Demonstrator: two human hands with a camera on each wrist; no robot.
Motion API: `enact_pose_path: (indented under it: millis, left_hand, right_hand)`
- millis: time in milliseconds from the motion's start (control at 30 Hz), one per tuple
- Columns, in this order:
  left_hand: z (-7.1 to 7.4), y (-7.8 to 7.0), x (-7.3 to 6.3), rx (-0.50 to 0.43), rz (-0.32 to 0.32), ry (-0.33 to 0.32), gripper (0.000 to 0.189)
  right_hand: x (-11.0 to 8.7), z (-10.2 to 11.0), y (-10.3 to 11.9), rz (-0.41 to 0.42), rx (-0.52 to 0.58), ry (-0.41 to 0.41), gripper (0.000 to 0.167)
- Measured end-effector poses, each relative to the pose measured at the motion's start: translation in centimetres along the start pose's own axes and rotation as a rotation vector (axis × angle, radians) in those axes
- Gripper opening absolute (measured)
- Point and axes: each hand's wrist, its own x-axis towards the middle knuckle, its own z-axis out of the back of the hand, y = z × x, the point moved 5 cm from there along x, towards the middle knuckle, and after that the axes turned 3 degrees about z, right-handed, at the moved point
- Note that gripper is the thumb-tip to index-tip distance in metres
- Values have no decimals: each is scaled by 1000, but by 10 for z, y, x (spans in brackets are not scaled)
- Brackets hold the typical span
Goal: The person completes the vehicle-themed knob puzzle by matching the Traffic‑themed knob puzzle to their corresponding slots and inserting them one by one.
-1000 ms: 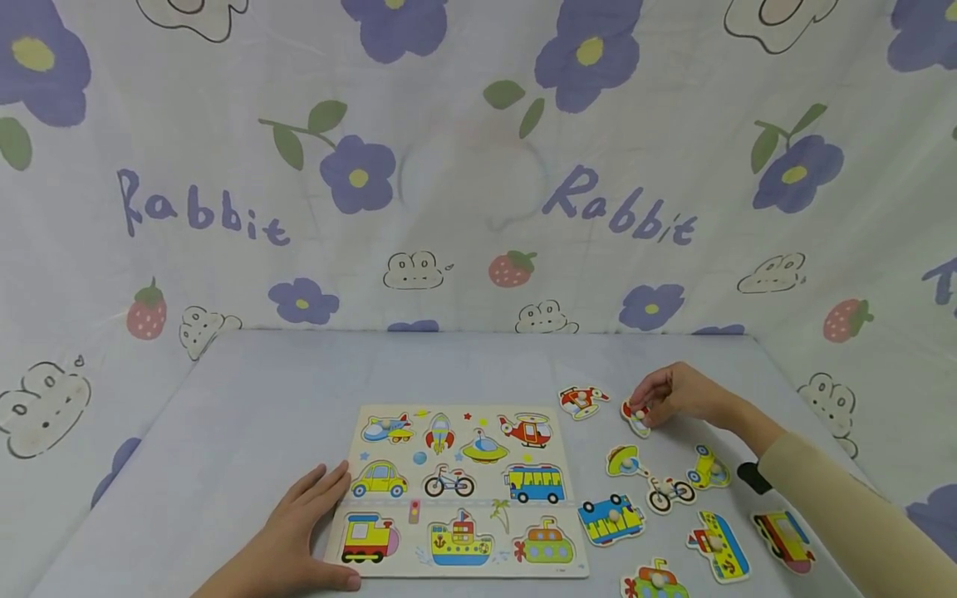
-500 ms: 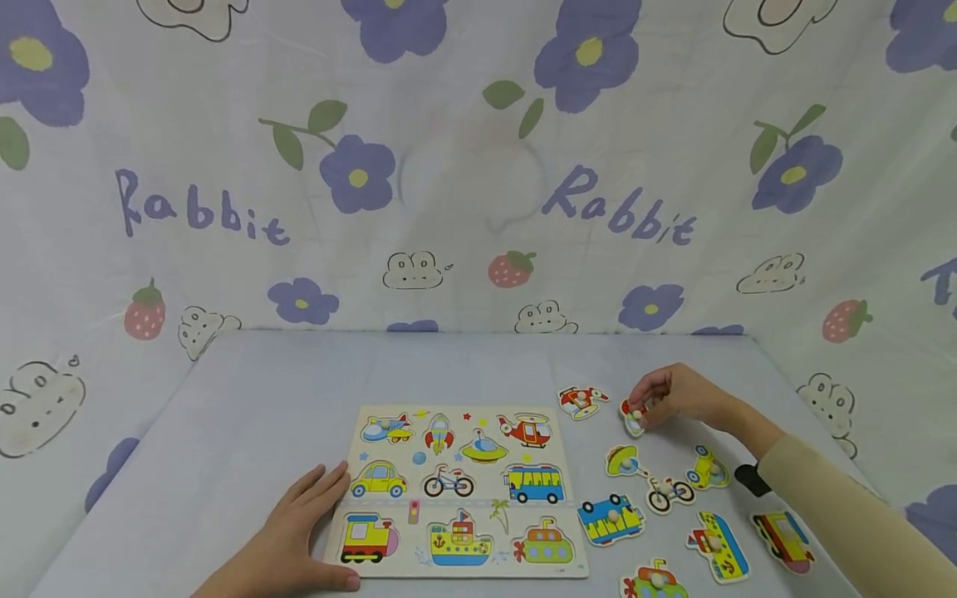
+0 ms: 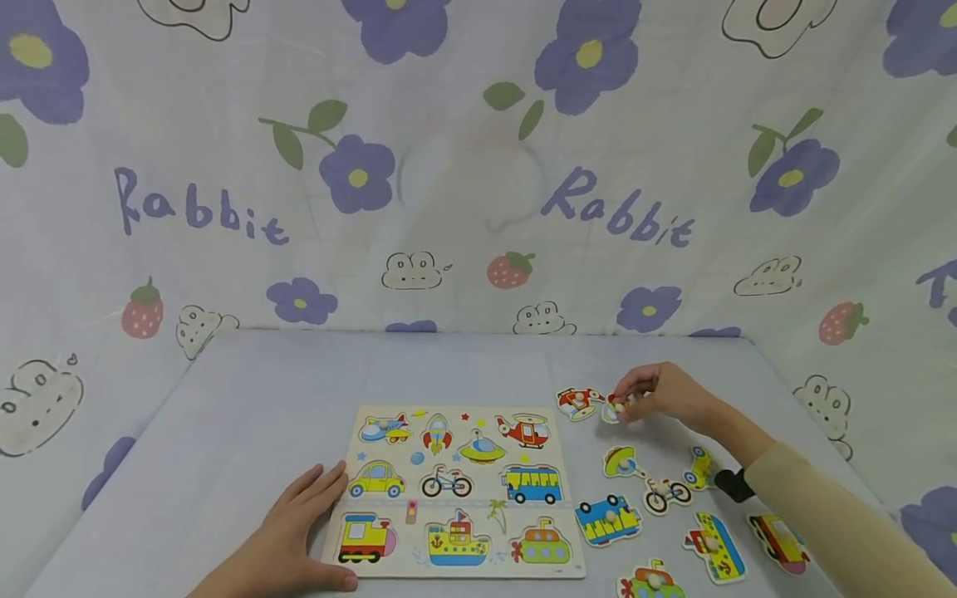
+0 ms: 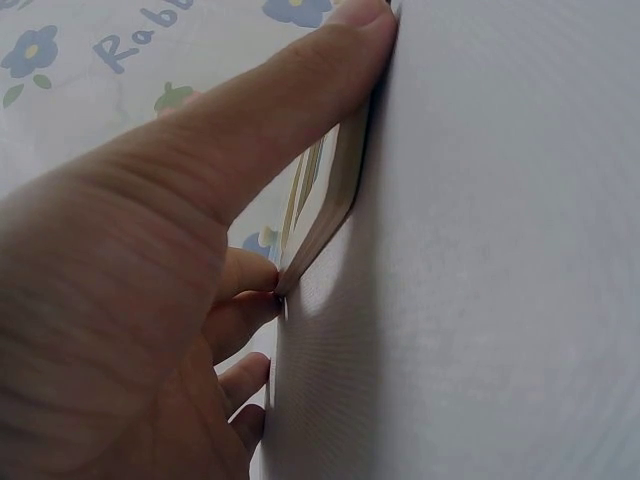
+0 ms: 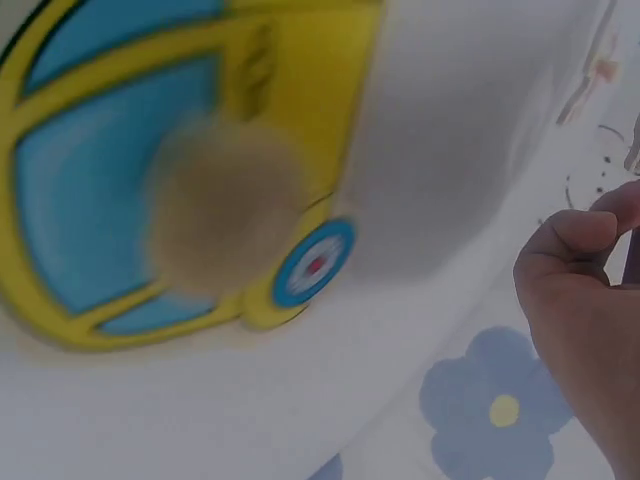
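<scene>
In the head view my right hand (image 3: 664, 394) pinches a small rocket puzzle piece (image 3: 615, 412), mostly covered by the fingers. Right beside it lies the red helicopter piece (image 3: 579, 404). My left hand (image 3: 287, 544) rests against the left side of the wooden puzzle board (image 3: 449, 573), fingers along its edge and thumb at the near corner. The left wrist view shows the thumb (image 4: 300, 95) over the board's edge (image 4: 330, 205). An airplane piece (image 3: 385, 427) with a knob sits in the board. Close to the right wrist camera is the yellow car piece (image 5: 290, 90).
Right of the board lie the flying saucer (image 3: 620, 461), bicycle (image 3: 668, 496), bus (image 3: 609, 522), ship (image 3: 715, 548), train (image 3: 779, 541) and submarine (image 3: 654, 581) pieces, all on the pale tabletop (image 3: 224, 432). A printed cloth (image 3: 463, 208) hangs behind.
My right hand has lifted the rocket piece and moved left with it, toward the helicopter piece. My left hand stays at the board.
</scene>
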Motion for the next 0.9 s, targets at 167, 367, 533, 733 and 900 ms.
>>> enact_pose_path:
  millis: [167,367,533,733,900]
  left_hand:
    - [0,-1,0,11,-34,-14,128]
    - [-1,0,0,7,-57,-12,129]
    - [-1,2,0,4,-43,-9,128]
    - [0,1,0,7,-30,-2,127]
    - [1,0,0,10,-19,3,127]
  right_hand:
    - [1,-10,14,19,130,7,40]
    - [2,-30,34,40,252,30,40]
    - [6,-47,52,47,284,17,39]
    - [11,-66,73,62,278,-39,36]
    - [15,-81,88,50,249,-79,33]
